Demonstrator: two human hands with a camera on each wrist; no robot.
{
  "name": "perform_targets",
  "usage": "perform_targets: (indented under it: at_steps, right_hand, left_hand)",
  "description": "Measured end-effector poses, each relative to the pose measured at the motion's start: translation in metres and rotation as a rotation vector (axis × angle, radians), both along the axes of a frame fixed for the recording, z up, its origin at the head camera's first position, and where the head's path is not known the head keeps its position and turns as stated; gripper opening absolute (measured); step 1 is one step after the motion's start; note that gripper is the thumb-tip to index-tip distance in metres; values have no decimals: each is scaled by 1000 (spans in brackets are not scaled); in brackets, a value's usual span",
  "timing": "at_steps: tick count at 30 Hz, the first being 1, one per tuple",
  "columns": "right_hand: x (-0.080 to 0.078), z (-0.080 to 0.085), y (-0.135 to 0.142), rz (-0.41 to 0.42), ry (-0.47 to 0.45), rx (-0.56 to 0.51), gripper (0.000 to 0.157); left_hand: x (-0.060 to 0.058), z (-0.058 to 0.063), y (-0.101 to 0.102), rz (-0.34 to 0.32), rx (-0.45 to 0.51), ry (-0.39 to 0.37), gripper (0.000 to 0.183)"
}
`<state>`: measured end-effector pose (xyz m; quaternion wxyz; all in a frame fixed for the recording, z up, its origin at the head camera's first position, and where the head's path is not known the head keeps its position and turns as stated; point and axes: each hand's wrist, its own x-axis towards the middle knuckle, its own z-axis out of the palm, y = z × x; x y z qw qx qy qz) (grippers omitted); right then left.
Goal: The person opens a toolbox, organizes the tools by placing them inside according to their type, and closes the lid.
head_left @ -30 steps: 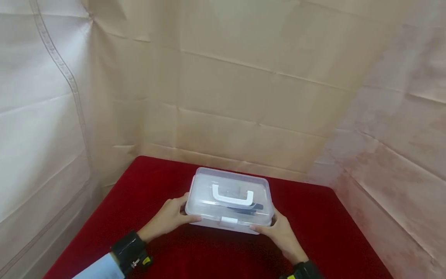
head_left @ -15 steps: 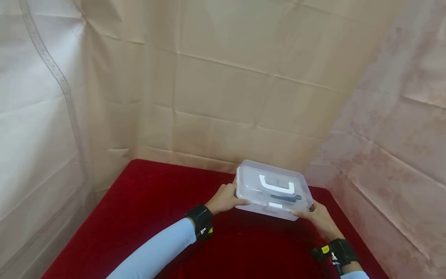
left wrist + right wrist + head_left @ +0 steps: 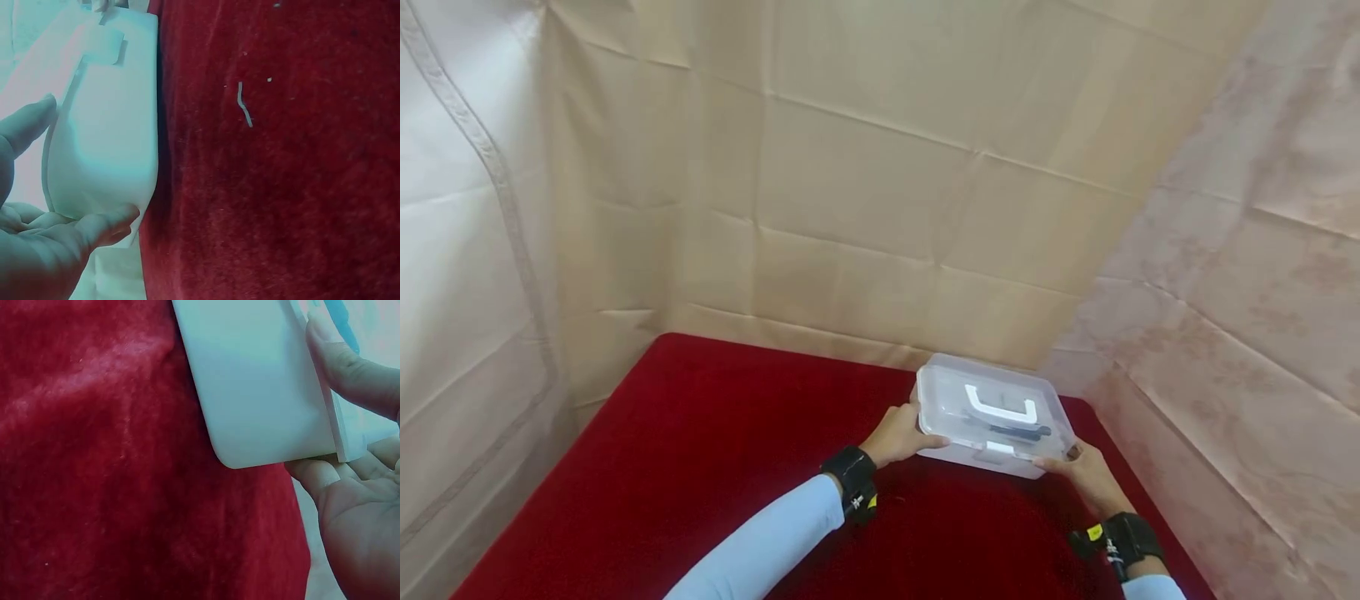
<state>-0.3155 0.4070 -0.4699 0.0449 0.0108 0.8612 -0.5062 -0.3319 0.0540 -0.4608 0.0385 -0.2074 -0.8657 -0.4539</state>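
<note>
A translucent plastic storage box (image 3: pixel 962 400) with a lid sits at the back right of the red cloth. On its lid is a white carrying handle (image 3: pixel 1000 412), and a white latch (image 3: pixel 999 448) closes the front. Something dark and long shows through the lid. My left hand (image 3: pixel 898 435) grips the box's left end, thumb on the front lid edge, fingers along the side. The right hand (image 3: pixel 1088 477) holds the opposite end the same way, its thumb near the front right corner. In the left wrist view the box wall (image 3: pixel 106 144) stands close over the cloth.
The red cloth (image 3: pixel 737 433) covers the table. Behind it hangs a beige creased sheet (image 3: pixel 850 192), and a pinkish patterned sheet (image 3: pixel 1247 333) stands close on the right. A short pale thread (image 3: pixel 244 105) lies on the cloth before the box.
Both hands have carried the box from the middle of the table to its back right corner. During the last half second it has shifted only slightly. The head view has turned a little.
</note>
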Motion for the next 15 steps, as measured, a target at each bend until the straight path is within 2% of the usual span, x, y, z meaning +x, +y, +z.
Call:
perform_targets:
  at_steps: [4,7,10,13,15]
  right_hand:
    - [-3,-3,-1,13,10,7,87]
    - [-4,-3,-1,20,12,-1,87]
    - [-4,-4,1,38,-8,7,92]
    - [-2,-1,4,32,-30,-14,96]
    - [1,5,4,21,-28,-55,91]
  left_hand:
    - [1,-6,-1,6,25,-24,59]
    - [1,-8,-1,-19,30,-50,62]
    - [-2,-8,-6,-65,26,-91,72]
    - [-7,-3,-14,-132,-7,-110,80]
    - [-13,1,-23,-142,-70,-74,81]
